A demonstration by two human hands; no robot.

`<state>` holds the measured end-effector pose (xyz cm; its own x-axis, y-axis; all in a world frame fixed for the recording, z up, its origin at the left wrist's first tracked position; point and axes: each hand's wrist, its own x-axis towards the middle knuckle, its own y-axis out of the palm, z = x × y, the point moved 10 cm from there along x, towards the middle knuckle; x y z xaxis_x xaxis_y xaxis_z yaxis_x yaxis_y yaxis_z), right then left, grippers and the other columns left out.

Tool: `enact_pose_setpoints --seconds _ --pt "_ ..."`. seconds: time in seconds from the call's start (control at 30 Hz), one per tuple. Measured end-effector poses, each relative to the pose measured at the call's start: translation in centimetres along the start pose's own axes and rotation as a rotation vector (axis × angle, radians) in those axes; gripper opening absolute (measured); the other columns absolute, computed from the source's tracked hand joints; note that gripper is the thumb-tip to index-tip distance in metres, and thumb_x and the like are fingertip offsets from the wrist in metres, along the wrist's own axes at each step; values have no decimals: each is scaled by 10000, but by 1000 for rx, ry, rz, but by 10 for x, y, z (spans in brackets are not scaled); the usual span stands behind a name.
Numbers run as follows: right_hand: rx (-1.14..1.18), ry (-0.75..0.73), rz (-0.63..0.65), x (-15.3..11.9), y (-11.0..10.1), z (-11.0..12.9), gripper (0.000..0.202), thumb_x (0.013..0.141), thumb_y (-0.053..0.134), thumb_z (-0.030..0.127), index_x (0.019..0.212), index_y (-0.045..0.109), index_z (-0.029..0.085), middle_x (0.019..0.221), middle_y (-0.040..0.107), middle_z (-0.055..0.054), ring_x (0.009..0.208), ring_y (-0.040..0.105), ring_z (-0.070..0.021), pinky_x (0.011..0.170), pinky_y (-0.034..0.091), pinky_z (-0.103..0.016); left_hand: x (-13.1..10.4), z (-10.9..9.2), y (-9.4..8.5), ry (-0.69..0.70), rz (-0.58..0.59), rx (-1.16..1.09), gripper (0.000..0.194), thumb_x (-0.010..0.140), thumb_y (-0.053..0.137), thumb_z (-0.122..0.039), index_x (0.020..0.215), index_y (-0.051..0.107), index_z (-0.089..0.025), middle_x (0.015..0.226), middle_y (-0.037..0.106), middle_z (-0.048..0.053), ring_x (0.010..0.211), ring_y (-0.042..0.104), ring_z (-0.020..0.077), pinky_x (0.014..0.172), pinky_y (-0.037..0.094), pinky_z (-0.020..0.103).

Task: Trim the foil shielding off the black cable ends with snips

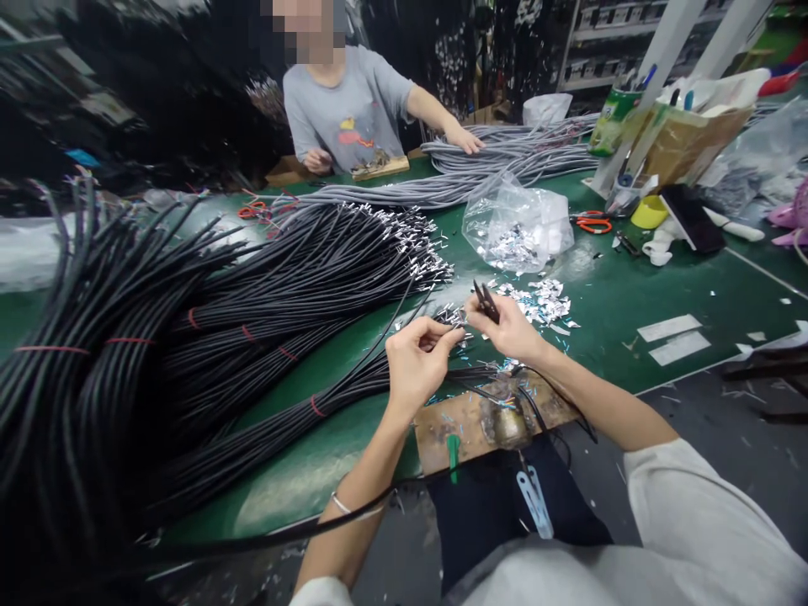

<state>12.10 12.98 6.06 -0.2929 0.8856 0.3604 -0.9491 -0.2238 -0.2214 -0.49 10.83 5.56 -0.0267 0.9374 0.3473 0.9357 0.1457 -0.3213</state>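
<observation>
My left hand (417, 358) is closed in a pinch on the end of a thin black cable, and the fingers partly hide the end. Close to its right, my right hand (510, 326) is wrapped round a pair of dark snips (483, 300), blades pointing up. Just below the hands, a bundle of black cables (353, 387) bound with a red tie lies on the green table (303, 471). Under my wrists is a wooden board (435, 433) bearing a small metal pot (507, 425) and bits of coloured wire.
Large black cable bundles (303, 278) fill the left. Foil scraps (546, 303) and a clear bag (523, 223) lie beyond my right hand, with orange-handled scissors (593, 222) and a phone (693, 219) further right. Opposite, a person (353, 109) touches grey cables (518, 156).
</observation>
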Motion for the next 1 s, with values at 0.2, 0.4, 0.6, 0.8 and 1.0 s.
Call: enact_pose_setpoints --seconds 0.2,0.4,0.6,0.8,1.0 --pt "-174 -58 -617 -14 -84 7 187 864 531 312 723 548 191 635 496 13 581 447 -108 573 358 -270 2 3 -4 -88 15 -110 185 715 692 -295 612 627 -155 475 530 -31 415 442 72 406 354 196" --pt "-157 -77 -169 -6 -26 16 224 819 608 353 714 670 164 612 573 9 542 460 -90 515 349 -246 2 -4 -12 -30 -31 -109 175 696 714 -278 609 621 -157 512 556 -31 429 463 70 411 366 191" --pt "-190 -180 -156 -9 -22 32 149 798 622 282 793 712 164 649 622 2 519 449 -76 502 351 -239 2 -4 -10 -34 -22 -67 190 699 720 -285 601 620 -156 539 579 -24 448 469 72 438 381 198" --pt "-29 -5 -118 -5 -21 12 111 716 651 262 677 683 163 568 592 23 484 432 -68 461 332 -224 1 -5 -10 -26 -19 -40 166 709 712 -289 620 650 -164 538 594 -21 438 464 75 430 374 202" --pt "155 236 -40 -4 -9 -18 189 742 621 298 671 704 143 513 588 18 402 377 -50 397 277 -215 3 -7 -8 -17 39 -36 173 758 662 -295 648 664 -162 500 557 -22 415 453 75 407 355 199"
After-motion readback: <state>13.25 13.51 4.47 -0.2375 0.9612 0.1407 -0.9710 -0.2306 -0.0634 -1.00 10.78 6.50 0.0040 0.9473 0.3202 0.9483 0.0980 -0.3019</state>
